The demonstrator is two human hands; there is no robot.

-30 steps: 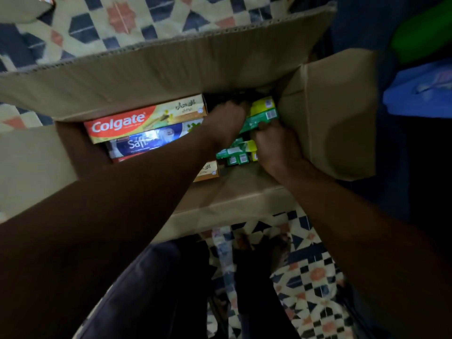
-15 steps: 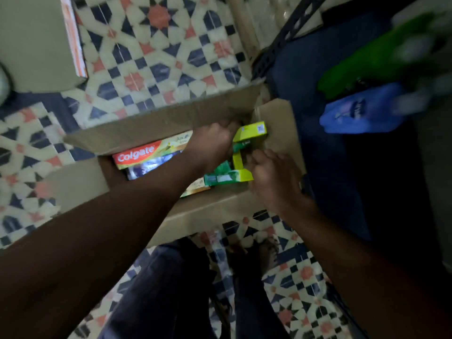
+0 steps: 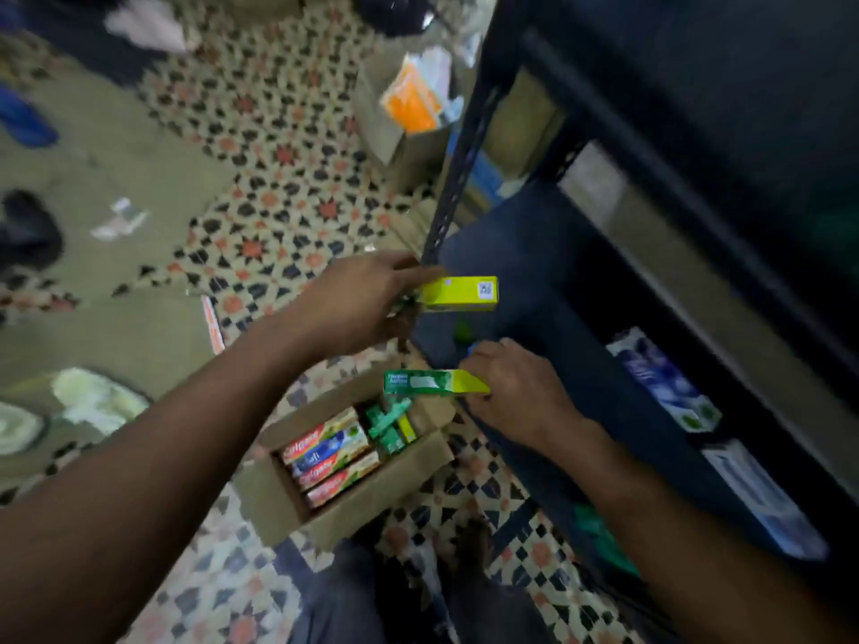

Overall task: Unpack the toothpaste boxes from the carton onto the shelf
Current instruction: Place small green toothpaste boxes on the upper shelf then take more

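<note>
My left hand grips a yellow-green toothpaste box by its left end, held high beside the dark shelf. A little lower, my right hand pinches the yellow end of a green toothpaste box, which sticks out to the left above the carton. The open cardboard carton stands on the tiled floor below both hands. Inside it lie red Colgate boxes, a blue box and several small green boxes.
The dark metal shelf unit fills the right side, with an upright post. Blue-and-white packs lie on a lower shelf. Another carton with an orange pack stands on the floor behind. Flattened cardboard covers the floor at left.
Both hands have risen out of the carton, each carrying a toothpaste box, and moved towards the shelf. The view has lifted, so the carton now looks small and far below.
</note>
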